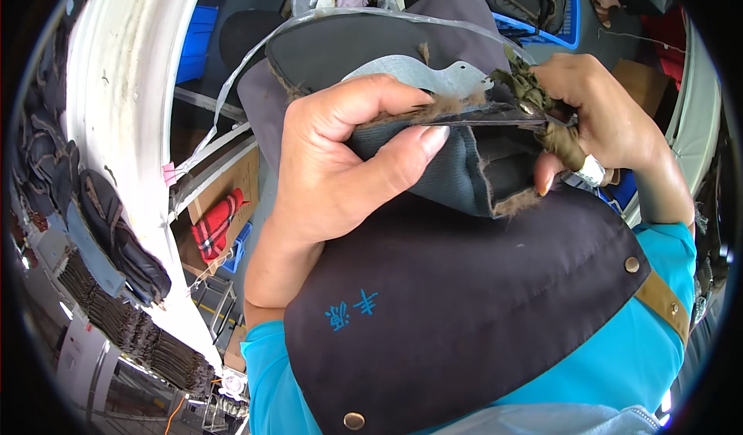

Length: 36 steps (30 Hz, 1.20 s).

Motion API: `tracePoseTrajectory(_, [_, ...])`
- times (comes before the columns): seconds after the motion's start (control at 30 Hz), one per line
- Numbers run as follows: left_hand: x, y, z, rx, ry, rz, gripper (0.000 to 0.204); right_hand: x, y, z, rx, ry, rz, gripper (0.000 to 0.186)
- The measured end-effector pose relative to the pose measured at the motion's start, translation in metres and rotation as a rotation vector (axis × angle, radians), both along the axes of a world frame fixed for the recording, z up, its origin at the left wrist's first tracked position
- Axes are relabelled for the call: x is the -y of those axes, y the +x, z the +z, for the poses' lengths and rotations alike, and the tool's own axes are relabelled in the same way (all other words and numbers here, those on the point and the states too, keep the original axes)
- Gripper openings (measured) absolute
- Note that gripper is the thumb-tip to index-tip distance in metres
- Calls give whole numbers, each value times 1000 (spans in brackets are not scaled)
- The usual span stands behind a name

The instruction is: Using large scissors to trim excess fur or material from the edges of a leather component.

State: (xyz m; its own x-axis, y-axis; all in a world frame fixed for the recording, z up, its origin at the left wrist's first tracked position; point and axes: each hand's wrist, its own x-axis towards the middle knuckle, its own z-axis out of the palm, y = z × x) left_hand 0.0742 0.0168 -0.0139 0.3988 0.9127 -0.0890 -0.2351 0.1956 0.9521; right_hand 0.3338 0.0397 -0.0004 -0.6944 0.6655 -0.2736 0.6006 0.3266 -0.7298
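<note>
Over my lap, a grey-blue ribbed fabric piece (445, 168) with brown fur along its edges is held up between my hands. My left hand (333, 156) is closed on its upper left edge, thumb in front and fingers behind. In my right hand (600, 106) are scissors (527, 109) with handles wrapped in olive cloth. Their thin blades point left along the fabric's upper edge, close to my left thumb; how far they are parted is hard to see. Behind, a dark fur-edged piece (340, 52) and a pale grey-blue curved piece (422, 71) lie over my lap.
Along the left runs a white table edge (116, 87), with dark pieces (101, 218) piled beyond it. A lined waste bin (298, 1) stands ahead. At the far right, a blue basket (574, 17) holds dark pieces. Red plaid cloth (219, 222) lies below the table.
</note>
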Motion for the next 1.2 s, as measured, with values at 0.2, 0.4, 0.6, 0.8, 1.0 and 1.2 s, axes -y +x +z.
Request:
tracePoseTrajectory(0.2, [-1, -2, 0, -4, -30, -33, 10, 1, 2, 3, 79, -60, 1, 60])
tracePoseTrajectory(0.4, [-3, -4, 0, -45, -42, -78, 10, 3, 3, 7, 118, -42, 12, 43])
tracePoseTrajectory(0.6, [-4, -8, 1, -110, -14, -137, 10, 5, 5, 9, 95, 5, 18, 29])
tracePoseTrajectory(0.8, [-4, -9, 0, -132, -16, -164, 9, 6, 9, 7, 129, 123, 37, 29])
tracePoseTrajectory(1.0, [-2, -8, 0, -123, -43, -165, 9, 5, 9, 6, 119, 178, 50, 34])
tracePoseTrajectory(1.2, [1, -5, -2, -140, -34, -153, 10, 4, -7, 13, 58, 304, 33, 37])
